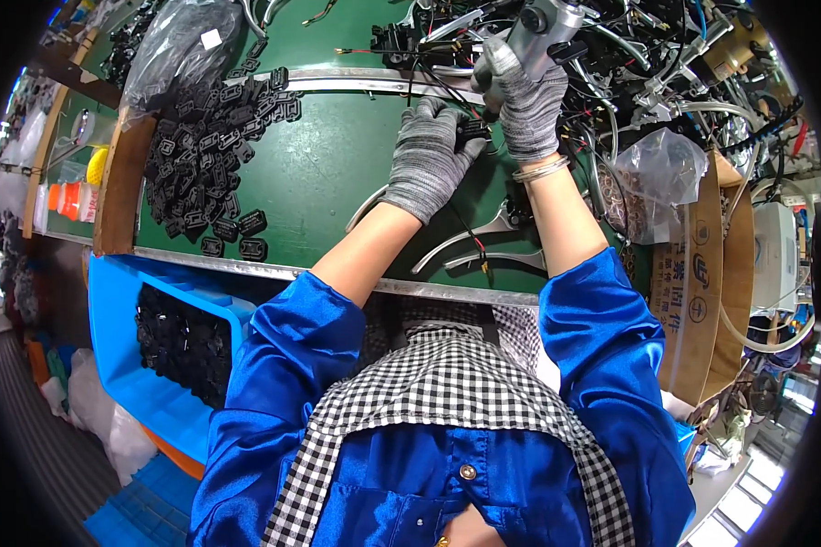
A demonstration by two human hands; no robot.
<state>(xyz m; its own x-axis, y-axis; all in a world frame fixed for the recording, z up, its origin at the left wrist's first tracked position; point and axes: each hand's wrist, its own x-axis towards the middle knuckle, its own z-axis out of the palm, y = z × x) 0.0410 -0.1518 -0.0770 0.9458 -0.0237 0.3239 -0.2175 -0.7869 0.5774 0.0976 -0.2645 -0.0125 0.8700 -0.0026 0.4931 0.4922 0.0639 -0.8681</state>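
Observation:
My left hand (426, 150), in a grey knit glove, is closed around the black housing of a brake lever (472, 130) on the green bench. A silver lever blade (363, 210) shows beside my left wrist, perhaps part of the same piece. My right hand (527, 100), gloved too, grips a grey metal power screwdriver (549, 25) just right of the left hand. Its lower end points toward the black housing; fingers hide whether they touch. Two more silver brake levers (470, 239), with black housing and thin wires, lie between my forearms.
Small black plastic parts (212, 150) are heaped at left beside a dark plastic bag (178, 55). More levers and cables (629, 55) crowd the far right. A metal rail (356, 80) crosses the bench. A blue bin (119, 337) stands front left, a cardboard box (693, 292) right.

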